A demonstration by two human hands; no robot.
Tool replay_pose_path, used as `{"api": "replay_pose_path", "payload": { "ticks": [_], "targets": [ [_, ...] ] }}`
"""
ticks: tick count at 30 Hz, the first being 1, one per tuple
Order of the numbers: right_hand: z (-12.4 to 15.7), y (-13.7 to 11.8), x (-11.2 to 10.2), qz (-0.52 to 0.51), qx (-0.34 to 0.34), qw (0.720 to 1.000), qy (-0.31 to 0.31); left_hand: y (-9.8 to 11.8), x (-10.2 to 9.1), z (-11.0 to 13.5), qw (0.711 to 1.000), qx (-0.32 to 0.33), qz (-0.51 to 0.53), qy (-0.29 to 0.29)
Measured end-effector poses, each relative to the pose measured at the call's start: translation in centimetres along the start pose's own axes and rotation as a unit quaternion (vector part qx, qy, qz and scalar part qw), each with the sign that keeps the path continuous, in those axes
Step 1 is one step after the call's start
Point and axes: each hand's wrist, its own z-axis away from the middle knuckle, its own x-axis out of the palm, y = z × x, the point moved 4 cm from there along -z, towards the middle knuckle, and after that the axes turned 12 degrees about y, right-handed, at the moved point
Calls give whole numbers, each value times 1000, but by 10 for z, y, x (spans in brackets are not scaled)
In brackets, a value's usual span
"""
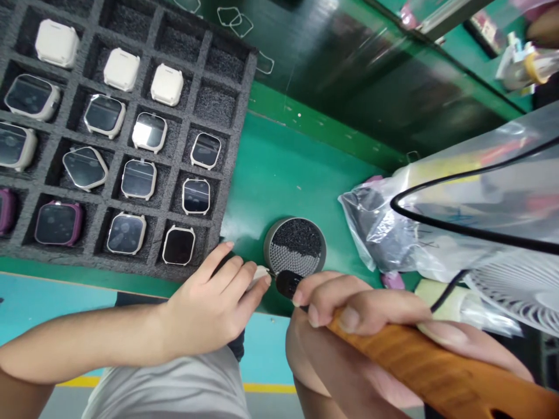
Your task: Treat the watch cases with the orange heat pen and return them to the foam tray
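The left hand [213, 302] pinches a pale piece [261, 273] between its fingers, near-left of the round tin [266, 249]; the right hand [371, 311] has its fingers clamped around an orange-handled tool [419, 364].

A pale grey top [174, 390], softly creased, covers the torso past the near edge of the bench [253, 174] (shirt or smock, I cannot tell which). The left hand [213, 299] and its forearm [109, 331] are bare, as is the right hand [371, 308], whose nails [448, 333] look smooth and rounded.
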Motion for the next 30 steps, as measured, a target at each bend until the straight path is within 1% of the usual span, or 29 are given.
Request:
{"api": "replay_pose_path", "payload": {
  "ticks": [3, 6, 8, 11, 14, 19, 21, 24, 27, 30],
  "targets": [
    [0, -2, 4, -8, 6, 1000, -13, 1, 0, 0, 1000, -2, 1, -1],
    [-2, -3, 11, -13, 32, 998, -49, 1, 0, 0, 1000, -5, 0, -2],
    [-5, -4, 13, -23, 25, 998, -58, 0, 0, -1, 1000, -5, 0, -2],
    [-8, -4, 15, -17, 13, 998, -66, 0, 0, -3, 1000, -5, -3, 4],
    [-8, -1, 15, -9, 24, 998, -61, 0, -1, -5, 1000, -6, -3, 9],
    [-10, 4, 18, -62, 38, 994, -79, 0, 0, -6, 1000, 2, -8, 24],
    [-14, 4, 16, -85, 35, 994, -65, -1, 1, -4, 1000, 5, -13, 20],
    [-24, 5, 4, -72, 23, 997, -30, -2, 2, -1, 1000, 8, -20, 8],
    [-37, 11, -11, -61, 14, 998, 14, -2, 1, 2, 999, 40, -6, -17],
    [-46, 19, -16, -66, -1, 998, 24, -1, 0, 3, 998, 59, 12, -34]
  ]
}}
